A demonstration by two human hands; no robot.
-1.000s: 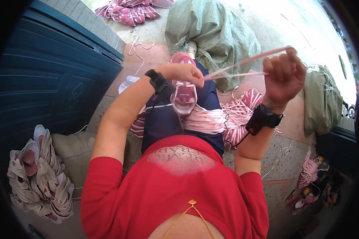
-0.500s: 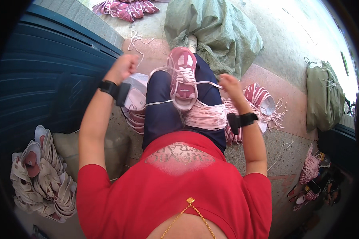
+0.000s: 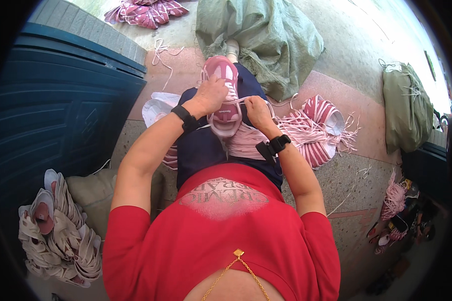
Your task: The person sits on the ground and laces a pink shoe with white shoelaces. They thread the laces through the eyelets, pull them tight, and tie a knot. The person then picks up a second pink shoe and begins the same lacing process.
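A pink and maroon sneaker (image 3: pixel 227 116) rests on my lap between my thighs, its toe pointing away from me. White lacing runs across its upper. My left hand (image 3: pixel 211 95) is bent over the left side of the lacing, fingers closed at the shoelace; their tips are partly hidden. Just right of the shoe, my right hand (image 3: pixel 258 112) pinches a white shoelace (image 3: pixel 238 101) stretched from the eyelets. Below the sneaker, across my right thigh, lies a thick bundle of pale pink laces (image 3: pixel 247 144).
Stacked pink and white shoe uppers (image 3: pixel 320 128) lie on the right, more uppers (image 3: pixel 158 108) on the left. A green sack (image 3: pixel 261 42) covers the floor ahead. Beige uppers (image 3: pixel 60 231) sit lower left beside a blue door (image 3: pixel 60 105). Another tied sack (image 3: pixel 408 110) stands far right.
Both hands have come inward from wide apart. My left hand has moved right onto the shoe's lacing; my right hand has moved left, closer to the shoe, with the lace.
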